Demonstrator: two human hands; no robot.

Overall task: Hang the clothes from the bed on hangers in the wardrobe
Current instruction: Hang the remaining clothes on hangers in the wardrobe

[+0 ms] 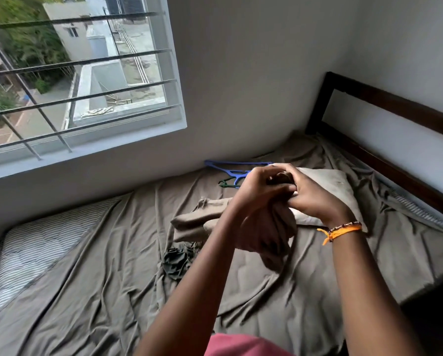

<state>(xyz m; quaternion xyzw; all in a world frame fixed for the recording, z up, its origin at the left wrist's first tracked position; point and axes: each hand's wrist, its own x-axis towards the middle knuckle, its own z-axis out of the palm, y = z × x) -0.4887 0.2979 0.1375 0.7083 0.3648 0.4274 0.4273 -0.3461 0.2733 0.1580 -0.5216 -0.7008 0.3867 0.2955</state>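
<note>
A: Both hands were raised over the bed (pixel 112 291). Left hand (pixel 256 194) and right hand (pixel 315 201) each curled tight on a bunched tan garment (pixel 274 240).

B: Hangers?

A: Blue hanger (pixel 230 172) and green hanger (pixel 225 183) lay at 12 o'clock from the hands, near the wall. Advice: find the collar, shake flat, then reach a hanger.

B: Remaining?

A: Dark garment (pixel 176 260) at 8 o'clock.

On the rumpled grey-brown bed sheet (pixel 99 278), a blue plastic hanger (pixel 230 170) lies by the wall, touching a green hanger (pixel 225 183) just before it. A pale pillow (pixel 336 186) lies to their right. A beige folded garment (pixel 197 222) lies nearer, a dark green crumpled garment (pixel 176 260) before it.
</note>
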